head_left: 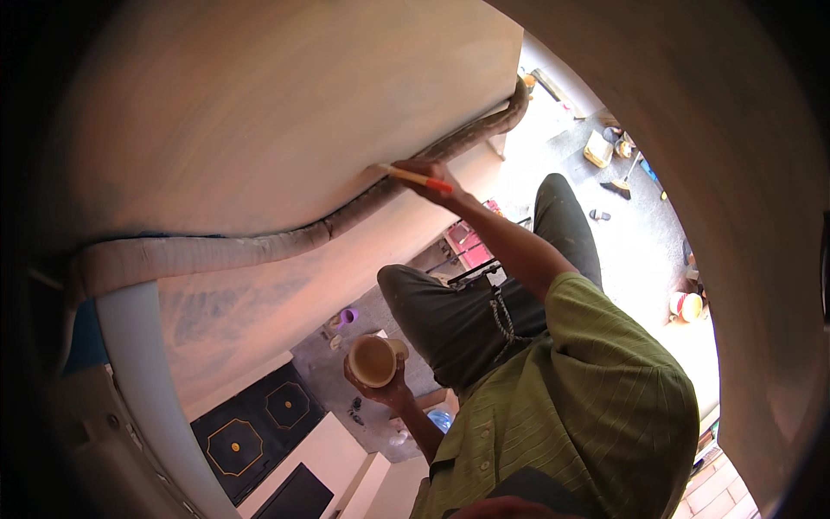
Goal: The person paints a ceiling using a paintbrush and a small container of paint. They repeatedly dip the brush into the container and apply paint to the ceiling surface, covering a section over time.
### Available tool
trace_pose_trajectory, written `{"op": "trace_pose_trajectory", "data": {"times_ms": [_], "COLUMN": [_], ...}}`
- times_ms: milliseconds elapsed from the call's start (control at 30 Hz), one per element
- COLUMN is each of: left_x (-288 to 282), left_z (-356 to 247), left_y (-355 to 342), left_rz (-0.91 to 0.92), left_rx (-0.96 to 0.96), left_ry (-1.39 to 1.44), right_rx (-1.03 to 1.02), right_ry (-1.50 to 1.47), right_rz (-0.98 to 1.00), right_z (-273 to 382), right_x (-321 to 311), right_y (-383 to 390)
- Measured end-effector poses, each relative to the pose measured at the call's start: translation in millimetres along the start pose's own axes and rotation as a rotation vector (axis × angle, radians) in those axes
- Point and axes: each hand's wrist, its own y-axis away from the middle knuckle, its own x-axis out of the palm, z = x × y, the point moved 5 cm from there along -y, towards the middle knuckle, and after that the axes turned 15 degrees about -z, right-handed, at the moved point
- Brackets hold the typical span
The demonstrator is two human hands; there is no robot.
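Observation:
My right hand [430, 180] is closed round a paintbrush [424, 180] with an orange-red handle end. Its bristles point left and meet the pale, peach-toned wall surface [285, 112], just above a rounded grey-brown band [346, 218] like a wrapped pipe. Lower down, my left hand [391, 391] grips a pale cup [373, 362] by its side, with the mouth facing up. Its inside looks cream-coloured; how much it holds I cannot tell. The cup is well apart from the brush.
Far below lies a grey floor [596, 251] with a broom [617, 189], a white and red bucket [686, 306] and a yellowish container [597, 150]. A purple mug [348, 317] and a dark panelled door [259, 424] show at lower left. My bent legs [450, 320] are high above the floor.

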Motion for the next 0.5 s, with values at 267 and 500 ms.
{"op": "trace_pose_trajectory", "data": {"times_ms": [267,500], "left_x": [-10.5,-8.7], "left_z": [6.8,4.3], "left_y": [1.7,4.6], "left_rz": [-0.003,-0.006], "left_rx": [-0.029,-0.064], "left_ry": [-0.062,-0.042], "right_rx": [0.213,0.511], "right_ry": [0.296,0.331], "right_rz": [-0.513,-0.874], "right_z": [-59.0,-48.7], "right_x": [-124.0,-131.6], "right_y": [15.7,31.8]}}
